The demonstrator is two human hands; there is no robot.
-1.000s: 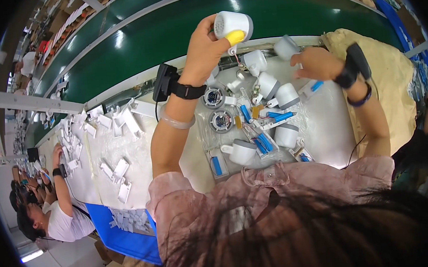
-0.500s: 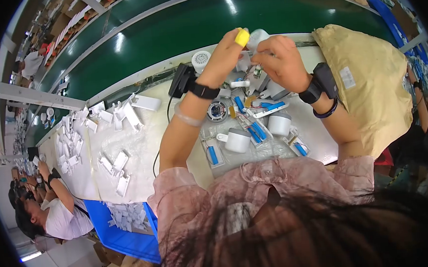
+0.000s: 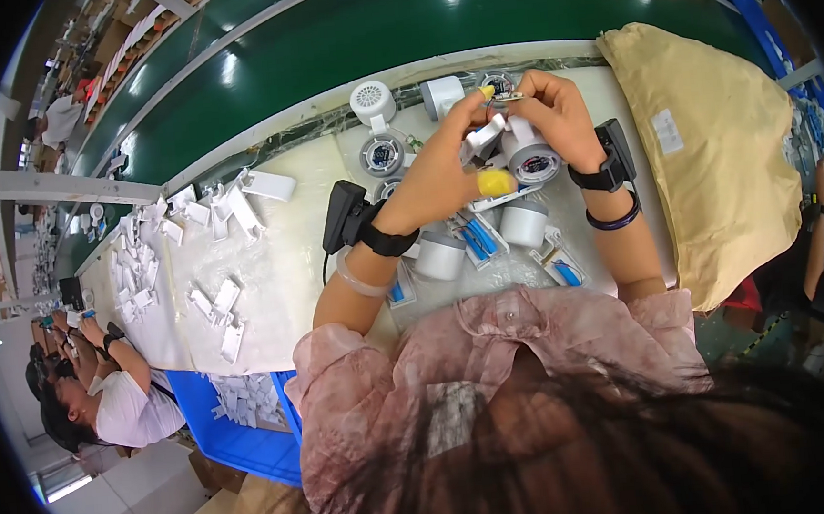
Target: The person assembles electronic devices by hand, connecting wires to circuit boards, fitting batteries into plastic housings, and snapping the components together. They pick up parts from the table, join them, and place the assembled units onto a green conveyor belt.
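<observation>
Both of my hands are raised together over the far part of the workbench, among small white fan-like units. My left hand [image 3: 446, 176], with yellow coverings on its thumb and a fingertip, is closed round a white plastic handle piece [image 3: 486, 137]. Between the fingertips of my right hand [image 3: 560, 122] is a small circuit board [image 3: 508, 97], beside the left fingertip. Just under the right fingers lies a round white-and-grey fan head [image 3: 534, 164] with electronics showing in its opening. Closer to me are white cups [image 3: 524, 222] and white handle halves with blue battery cells [image 3: 478, 238].
Loose white plastic shells [image 3: 229, 303] lie on the left. A blue bin [image 3: 240, 455] of white parts stands below the bench edge. A big tan paper sack [image 3: 711, 160] flanks my right arm. Beyond runs a green conveyor belt [image 3: 340, 47]. A person in white [image 3: 135, 396] works far left.
My hands have come down and nearer to me. A white handle piece now shows in the left hand. The fan head below the right hand and further units at the far left have come into sight.
</observation>
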